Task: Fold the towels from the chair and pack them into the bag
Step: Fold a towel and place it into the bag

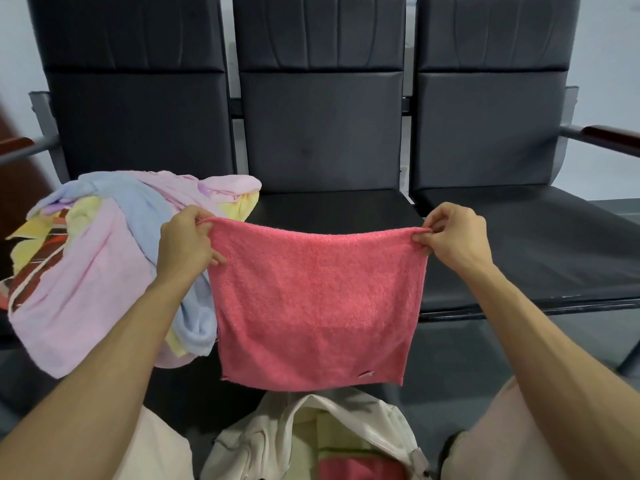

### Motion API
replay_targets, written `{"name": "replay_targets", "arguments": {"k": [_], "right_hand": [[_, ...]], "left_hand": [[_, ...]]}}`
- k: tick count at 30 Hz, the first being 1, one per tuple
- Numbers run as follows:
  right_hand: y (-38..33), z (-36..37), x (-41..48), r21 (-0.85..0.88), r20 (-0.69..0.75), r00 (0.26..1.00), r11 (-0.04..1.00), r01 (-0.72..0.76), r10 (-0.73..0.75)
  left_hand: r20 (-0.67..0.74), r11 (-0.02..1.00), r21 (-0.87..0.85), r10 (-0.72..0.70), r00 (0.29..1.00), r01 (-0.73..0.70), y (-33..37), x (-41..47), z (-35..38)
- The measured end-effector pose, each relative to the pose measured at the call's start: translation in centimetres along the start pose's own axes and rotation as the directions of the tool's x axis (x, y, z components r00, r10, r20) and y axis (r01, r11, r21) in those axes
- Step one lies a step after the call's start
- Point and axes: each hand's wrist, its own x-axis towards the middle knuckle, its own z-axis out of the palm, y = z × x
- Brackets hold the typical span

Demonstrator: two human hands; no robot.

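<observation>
A pink towel [317,303] is held up by its top corners, pinched by the left hand [187,244] and right hand [455,237]. Heaped towels [104,258] are seen on the left chair [138,112]; an open bag [311,441] below.

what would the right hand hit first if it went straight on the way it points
Likely the middle chair's seat, beyond the pink towel that the right hand pinches; depth is unclear.

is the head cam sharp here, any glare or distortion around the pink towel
Head view: the pink towel, left hand and right hand are sharp and evenly lit, no glare; head view edges show wide-angle bending, the outer chair backs leaning outward; a soft sheen lies on the right seat.
</observation>
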Motion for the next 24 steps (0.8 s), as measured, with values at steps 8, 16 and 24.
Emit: {"name": "replay_targets", "arguments": {"k": [8, 16, 24], "right_hand": [[-0.7, 1.3, 0.5, 0.003, 0.298, 0.94, 0.985, -0.174, 0.165], [-1.4, 4.4, 1.5, 0.309, -0.191, 0.98, 0.945, 0.109, -0.051], [2.4, 4.5, 1.4, -0.247, 0.378, 0.926, 0.962, 0.118, -0.016]], "left_hand": [[0.191, 0.941, -0.242, -0.194, 0.962, 0.238, -0.5, 0.5, 1.5], [0.18, 0.875, -0.473, -0.017, 0.984, 0.102, 0.5, 2.0, 3.4], [0.543, 0.987, 0.152, -0.047, 0.838, -0.044, -1.0, -1.3, 6.4]]}}
